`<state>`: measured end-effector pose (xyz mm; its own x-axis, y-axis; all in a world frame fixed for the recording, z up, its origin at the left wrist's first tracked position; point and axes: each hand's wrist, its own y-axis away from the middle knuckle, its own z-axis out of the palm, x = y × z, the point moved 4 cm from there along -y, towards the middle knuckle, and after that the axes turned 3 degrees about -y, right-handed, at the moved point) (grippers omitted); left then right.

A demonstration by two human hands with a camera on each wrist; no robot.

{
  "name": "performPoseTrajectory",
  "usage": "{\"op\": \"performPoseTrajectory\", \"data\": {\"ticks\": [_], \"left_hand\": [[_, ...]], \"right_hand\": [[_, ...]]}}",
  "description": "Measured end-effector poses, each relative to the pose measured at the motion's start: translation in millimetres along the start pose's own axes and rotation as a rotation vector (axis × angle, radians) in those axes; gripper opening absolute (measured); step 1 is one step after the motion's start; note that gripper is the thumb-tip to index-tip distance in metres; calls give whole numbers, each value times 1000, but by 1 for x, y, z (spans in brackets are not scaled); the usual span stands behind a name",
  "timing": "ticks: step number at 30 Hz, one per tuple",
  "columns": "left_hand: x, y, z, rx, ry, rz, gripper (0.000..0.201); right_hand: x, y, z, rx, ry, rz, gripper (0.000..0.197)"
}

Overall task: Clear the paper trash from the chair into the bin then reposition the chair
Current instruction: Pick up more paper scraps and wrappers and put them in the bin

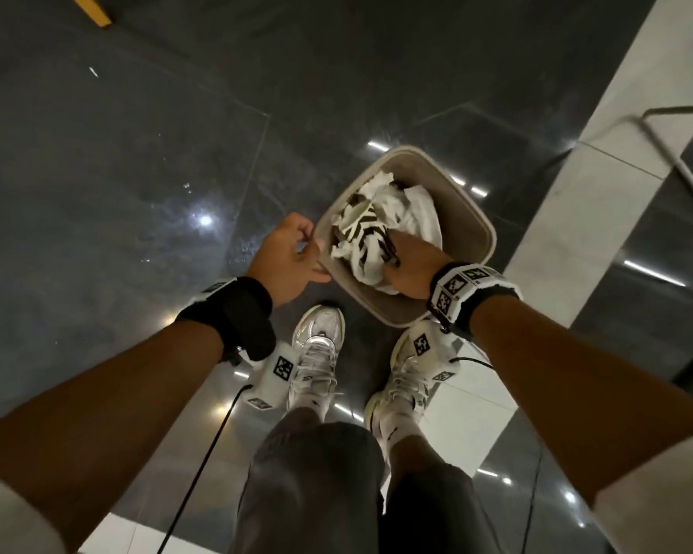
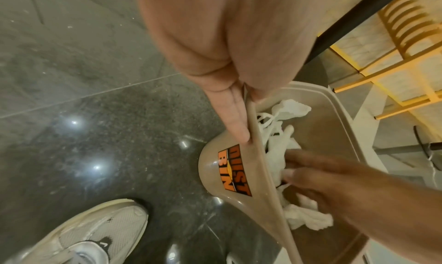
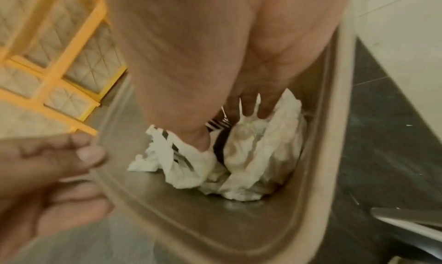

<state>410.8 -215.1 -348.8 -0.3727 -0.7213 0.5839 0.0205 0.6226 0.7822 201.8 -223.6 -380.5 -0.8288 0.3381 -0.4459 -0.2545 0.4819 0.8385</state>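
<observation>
Crumpled paper trash (image 1: 381,229) deep inside the bin (image 1: 483,237), pressed down by right hand (image 1: 411,269), fingers buried in it. Left hand (image 1: 287,253) pinching bin's near rim. Light, soft, springy stuff: best gathered in a whole fist.

Dustbin (image 1: 479,217) mouth mostly plugged by crumpled paper (image 1: 409,209); far-right inside clear. Dark floor (image 1: 117,173) left open; white ledge (image 1: 601,193) hems right.
</observation>
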Motion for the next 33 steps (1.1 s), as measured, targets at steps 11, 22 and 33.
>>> {"op": "performPoseTrajectory", "data": {"ticks": [11,22,33], "left_hand": [[117,57,10,107,-484,34,49],[316,141,262,-251,-743,698,55],[289,186,411,-322,-1114,905,69]], "right_hand": [[-7,151,-93,198,-259,25,33],[180,418,-199,1004,-784,88,22],[365,543,-142,772,-457,925,68]]}}
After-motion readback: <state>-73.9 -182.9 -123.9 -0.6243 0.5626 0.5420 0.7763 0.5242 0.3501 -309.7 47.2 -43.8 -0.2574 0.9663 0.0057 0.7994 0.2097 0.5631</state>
